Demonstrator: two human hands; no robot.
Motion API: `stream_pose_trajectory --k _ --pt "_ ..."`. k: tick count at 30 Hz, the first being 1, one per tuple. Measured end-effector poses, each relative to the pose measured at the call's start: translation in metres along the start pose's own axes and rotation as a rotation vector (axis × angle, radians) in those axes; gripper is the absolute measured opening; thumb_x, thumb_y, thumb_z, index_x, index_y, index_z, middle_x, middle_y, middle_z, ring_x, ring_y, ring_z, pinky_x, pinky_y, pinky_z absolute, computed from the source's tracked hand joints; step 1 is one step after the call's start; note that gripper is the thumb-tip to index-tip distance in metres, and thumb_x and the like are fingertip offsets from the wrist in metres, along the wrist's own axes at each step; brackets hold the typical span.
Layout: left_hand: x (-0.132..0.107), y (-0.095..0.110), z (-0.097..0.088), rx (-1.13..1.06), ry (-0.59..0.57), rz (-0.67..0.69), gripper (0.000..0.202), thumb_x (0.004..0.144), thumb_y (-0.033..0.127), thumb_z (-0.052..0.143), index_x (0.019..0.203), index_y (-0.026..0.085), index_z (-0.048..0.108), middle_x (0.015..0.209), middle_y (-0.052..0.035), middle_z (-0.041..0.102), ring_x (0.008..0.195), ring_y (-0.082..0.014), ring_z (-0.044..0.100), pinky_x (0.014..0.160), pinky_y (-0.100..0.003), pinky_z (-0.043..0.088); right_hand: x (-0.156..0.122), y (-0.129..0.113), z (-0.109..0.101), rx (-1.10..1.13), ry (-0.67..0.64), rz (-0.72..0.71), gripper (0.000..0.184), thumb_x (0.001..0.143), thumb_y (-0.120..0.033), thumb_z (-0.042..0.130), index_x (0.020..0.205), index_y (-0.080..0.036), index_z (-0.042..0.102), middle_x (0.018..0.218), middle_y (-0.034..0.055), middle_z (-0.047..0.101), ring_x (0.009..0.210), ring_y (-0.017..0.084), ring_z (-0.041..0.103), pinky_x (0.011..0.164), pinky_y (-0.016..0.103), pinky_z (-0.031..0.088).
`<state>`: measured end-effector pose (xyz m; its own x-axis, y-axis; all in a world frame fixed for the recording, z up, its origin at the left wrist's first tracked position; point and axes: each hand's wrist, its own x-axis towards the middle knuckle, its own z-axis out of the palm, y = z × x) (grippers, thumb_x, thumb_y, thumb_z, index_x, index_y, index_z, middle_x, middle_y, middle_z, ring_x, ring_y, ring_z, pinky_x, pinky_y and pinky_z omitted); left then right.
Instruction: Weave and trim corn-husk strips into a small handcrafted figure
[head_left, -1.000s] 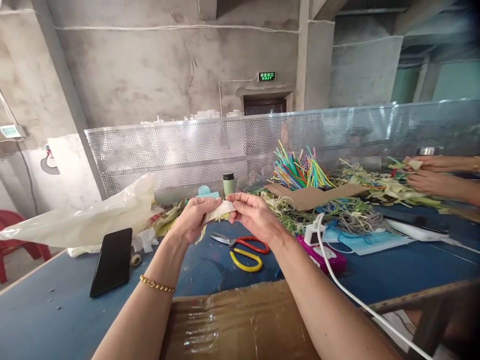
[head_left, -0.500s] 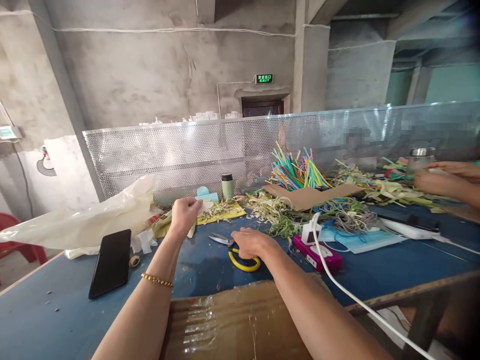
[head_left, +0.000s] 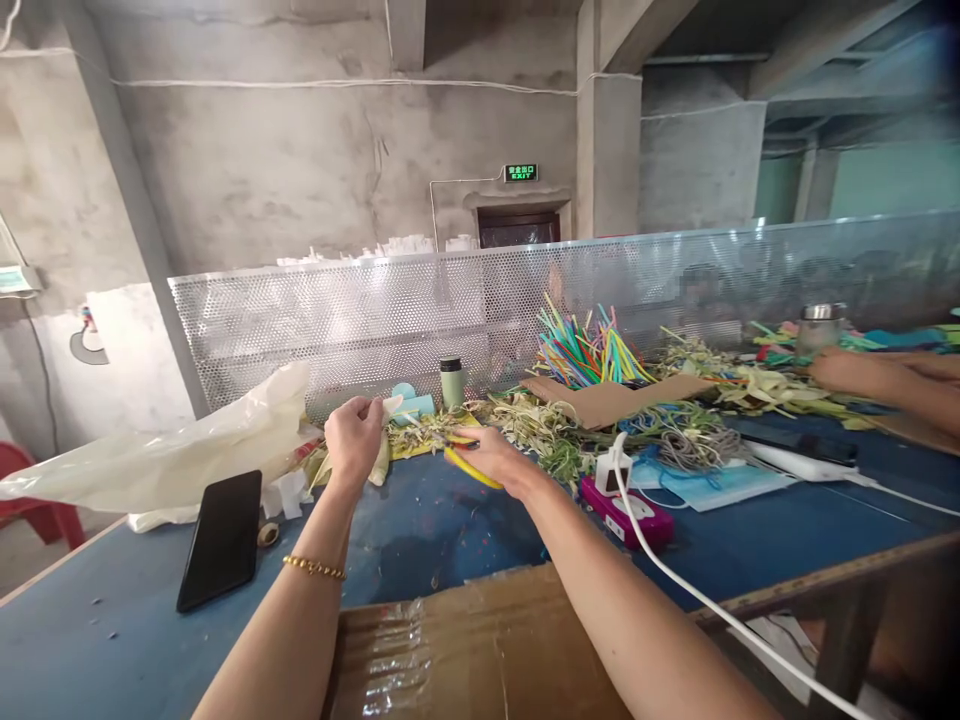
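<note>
My left hand (head_left: 352, 437) is closed on a pale cream strip (head_left: 381, 455), held up above the blue table (head_left: 90, 620). My right hand (head_left: 486, 458) grips a pair of scissors with yellow and red handles (head_left: 461, 462), lifted off the table and pointed toward the strip. The scissor blades are mostly hidden behind my fingers. A gold bracelet sits on my left wrist.
A black phone (head_left: 221, 540) and a cream plastic bag (head_left: 172, 440) lie at left. A cardboard box (head_left: 472, 650) is at the near edge. A pink device (head_left: 622, 510) with a white cable, coloured strips (head_left: 585, 350), a green flask (head_left: 451, 380) and another person's hands (head_left: 862, 372) are to the right.
My right hand let go of the strip, dropped to the scissors on the table, then picked them up and raised them toward my left hand.
</note>
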<state>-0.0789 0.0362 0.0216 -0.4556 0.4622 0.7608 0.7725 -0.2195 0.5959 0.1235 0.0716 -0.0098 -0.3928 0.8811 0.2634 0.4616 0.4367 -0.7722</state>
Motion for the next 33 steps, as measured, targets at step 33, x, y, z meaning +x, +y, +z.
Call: stream_pose_trajectory --k 33 --pt "-0.019 0.021 0.012 -0.548 -0.208 -0.298 0.034 0.071 0.044 0.064 0.055 0.016 0.054 0.049 0.0054 0.04 0.049 -0.0079 0.03 0.044 -0.022 0.024 -0.025 -0.029 0.006 0.477 -0.231 -0.038 0.054 0.075 -0.072 0.059 0.075 -0.019 0.046 0.053 -0.0072 0.048 0.035 0.004 0.041 0.029 0.016 0.033"
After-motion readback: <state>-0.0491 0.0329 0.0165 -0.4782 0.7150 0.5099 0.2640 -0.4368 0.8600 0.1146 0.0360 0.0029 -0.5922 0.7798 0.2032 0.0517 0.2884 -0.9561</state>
